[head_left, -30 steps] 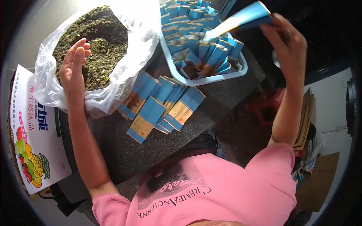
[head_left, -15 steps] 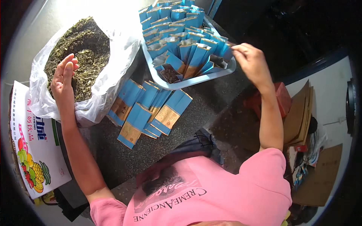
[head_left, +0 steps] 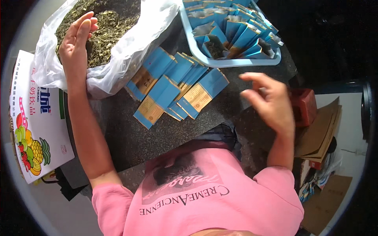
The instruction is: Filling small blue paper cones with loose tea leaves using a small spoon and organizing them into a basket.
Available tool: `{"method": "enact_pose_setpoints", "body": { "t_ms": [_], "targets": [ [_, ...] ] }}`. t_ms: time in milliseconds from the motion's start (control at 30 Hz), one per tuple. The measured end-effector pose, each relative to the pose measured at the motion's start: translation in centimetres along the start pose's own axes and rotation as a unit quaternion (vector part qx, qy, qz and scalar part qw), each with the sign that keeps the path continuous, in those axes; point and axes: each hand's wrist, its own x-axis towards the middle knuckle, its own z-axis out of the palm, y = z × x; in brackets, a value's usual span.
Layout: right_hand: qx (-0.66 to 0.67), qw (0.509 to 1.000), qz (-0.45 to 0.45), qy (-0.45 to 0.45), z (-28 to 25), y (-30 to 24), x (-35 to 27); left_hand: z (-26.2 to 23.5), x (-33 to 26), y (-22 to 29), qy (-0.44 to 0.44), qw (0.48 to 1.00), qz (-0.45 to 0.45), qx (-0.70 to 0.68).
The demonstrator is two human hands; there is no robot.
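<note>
My left hand (head_left: 76, 43) is over a white plastic bag (head_left: 134, 43) of loose dried green leaves (head_left: 108, 33), which look like tea. Its fingers are curled with the thumb laid against them; anything inside them is hidden. My right hand (head_left: 269, 96) is in the air near the basket's near right corner, thumb and forefinger apart and nothing between them. The light blue basket (head_left: 236, 63) holds many upright blue-and-tan paper packets (head_left: 240, 33), their tops open, some with dark leaves showing. A pile of flat packets (head_left: 165, 96) lies between bag and basket, closest to my right hand.
A white carton (head_left: 39, 114) with fruit pictures stands at the left, beside the bag. The dark speckled tabletop (head_left: 165, 133) is under the packets. To the right are a red container (head_left: 303, 106) and folded cardboard sheets (head_left: 321, 129).
My right hand has come away from the packet at the basket's right corner and moved nearer to me, its fingers opening. My left hand keeps its place over the leaves. The view has shifted.
</note>
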Motion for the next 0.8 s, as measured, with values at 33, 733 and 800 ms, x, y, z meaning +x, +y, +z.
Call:
{"method": "enact_pose_setpoints", "body": {
  "t_ms": [33, 733, 800],
  "targets": [
    [-0.066, 0.997, -0.036, 0.014, 1.5, 0.2, 0.1, -0.1, 0.0, 0.2, 0.002, 1.0, 0.001, -0.005],
    [-0.386, 0.826, -0.382, 0.154, -1.8, -10.1, 1.1, -0.6, -0.1, -0.6, 0.008, 0.997, 0.029, -0.067],
    [-0.414, 0.783, -0.441, 0.142, -3.8, -12.7, 4.1, -0.1, 0.3, -0.1, 0.004, 0.995, 0.031, -0.095]
  ]
}}
